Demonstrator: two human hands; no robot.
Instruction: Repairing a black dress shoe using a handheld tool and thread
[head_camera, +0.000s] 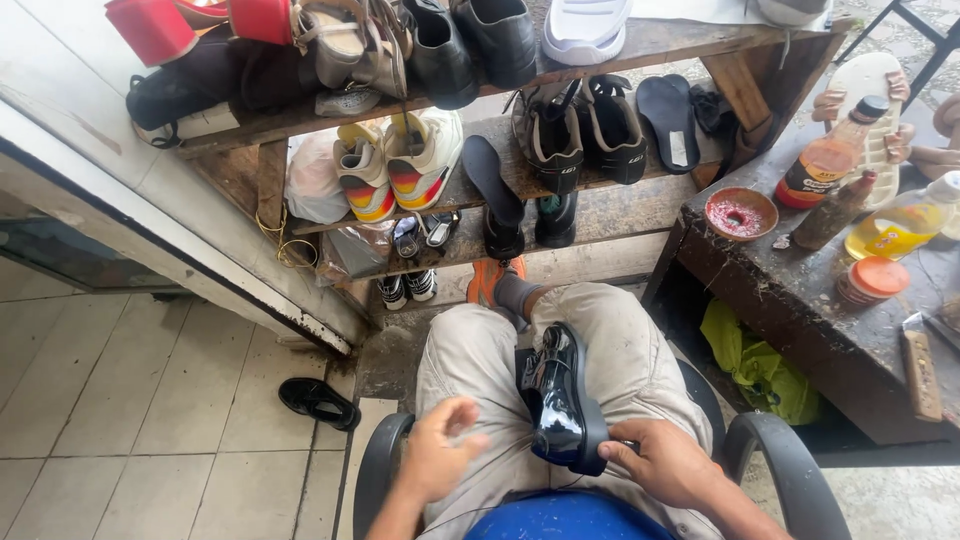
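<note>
A glossy black dress shoe (557, 400) lies on my lap, between my thighs in beige trousers, toe toward me. My right hand (668, 462) grips its toe end, thumb against the sole edge. My left hand (440, 448) hovers just left of the shoe over my left thigh, fingers loosely curled, holding nothing that I can see. I sit in a black armchair (790, 460).
A wooden rack (600, 205) ahead holds several shoes, sneakers and insoles. To the right, a dirty workbench (790, 290) carries bottles (895, 228), a small bowl (741, 213) and an orange lid. A lone black shoe (318, 402) lies on the tiled floor at left.
</note>
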